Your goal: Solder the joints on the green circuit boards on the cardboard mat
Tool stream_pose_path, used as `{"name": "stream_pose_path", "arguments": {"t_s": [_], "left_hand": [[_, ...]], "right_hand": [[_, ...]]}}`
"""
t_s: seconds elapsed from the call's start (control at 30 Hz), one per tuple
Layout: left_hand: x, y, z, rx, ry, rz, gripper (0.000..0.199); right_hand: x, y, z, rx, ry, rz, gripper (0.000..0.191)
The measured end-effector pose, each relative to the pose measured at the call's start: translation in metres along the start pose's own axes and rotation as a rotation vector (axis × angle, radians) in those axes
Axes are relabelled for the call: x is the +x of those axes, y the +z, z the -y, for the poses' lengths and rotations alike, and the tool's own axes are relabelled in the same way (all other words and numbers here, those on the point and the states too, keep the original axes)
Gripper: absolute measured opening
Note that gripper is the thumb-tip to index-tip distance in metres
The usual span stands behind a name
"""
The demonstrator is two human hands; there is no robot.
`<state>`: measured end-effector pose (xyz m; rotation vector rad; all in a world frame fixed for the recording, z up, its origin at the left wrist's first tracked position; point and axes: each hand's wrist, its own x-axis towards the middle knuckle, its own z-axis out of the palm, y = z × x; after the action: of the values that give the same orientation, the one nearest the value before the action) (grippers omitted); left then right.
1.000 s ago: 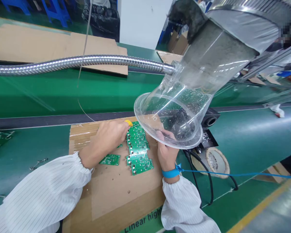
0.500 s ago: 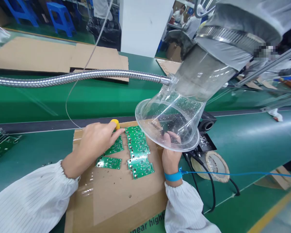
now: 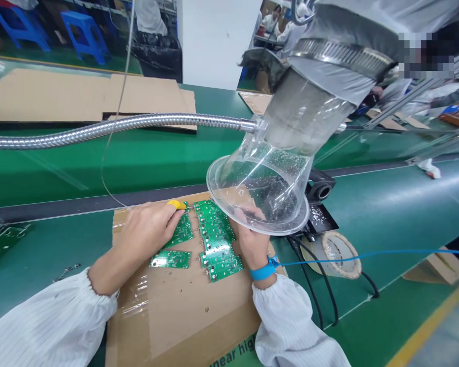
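Observation:
My left hand (image 3: 147,234) wears a yellow finger cot (image 3: 176,204) and rests its fingertips on a green circuit board (image 3: 181,231). Another green board (image 3: 170,259) lies just below that hand. A row of joined green circuit boards (image 3: 215,237) runs down the cardboard sheet (image 3: 176,321). My right hand (image 3: 251,239), with a blue wrist strap (image 3: 262,271), sits right of that row. Its fingers show through a clear acrylic hood (image 3: 258,191) that hangs just above, and they reach the row's right edge.
The cardboard lies on a green bench mat (image 3: 49,244), with a stack of green boards (image 3: 2,239) at the left. A flexible metal hose (image 3: 118,127) feeds the hood. Black cables, a tape roll (image 3: 334,255) and a blue cord lie to the right.
My left hand has moved left and down, uncovering more of the board beneath it. My right fingers have shifted left under the hood. The whole view has tilted slightly.

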<state>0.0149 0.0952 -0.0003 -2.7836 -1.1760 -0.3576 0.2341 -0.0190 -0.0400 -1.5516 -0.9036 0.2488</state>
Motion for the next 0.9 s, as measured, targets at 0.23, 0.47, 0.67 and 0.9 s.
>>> {"name": "stream_pose_path", "arguments": {"t_s": [0.23, 0.47, 0.67, 0.9], "left_hand": [[0.0036, 0.0062, -0.0031, -0.008, 0.009, 0.026, 0.044], [0.0067, 0.005, -0.0073, 0.019, -0.023, 0.066, 0.043], [0.0045, 0.0004, -0.0081, 0.025, -0.048, 0.078, 0.045], [0.0062, 0.002, -0.0097, -0.063, -0.07, 0.101, 0.044]], "right_hand": [[0.002, 0.0004, 0.0033, -0.011, 0.006, 0.021, 0.017], [0.0024, -0.0002, 0.0048, -0.017, 0.016, 0.029, 0.018], [0.0015, -0.0003, 0.0067, 0.001, 0.026, 0.015, 0.018], [0.0006, 0.0007, 0.0036, 0.014, 0.043, 0.048, 0.019]]}}
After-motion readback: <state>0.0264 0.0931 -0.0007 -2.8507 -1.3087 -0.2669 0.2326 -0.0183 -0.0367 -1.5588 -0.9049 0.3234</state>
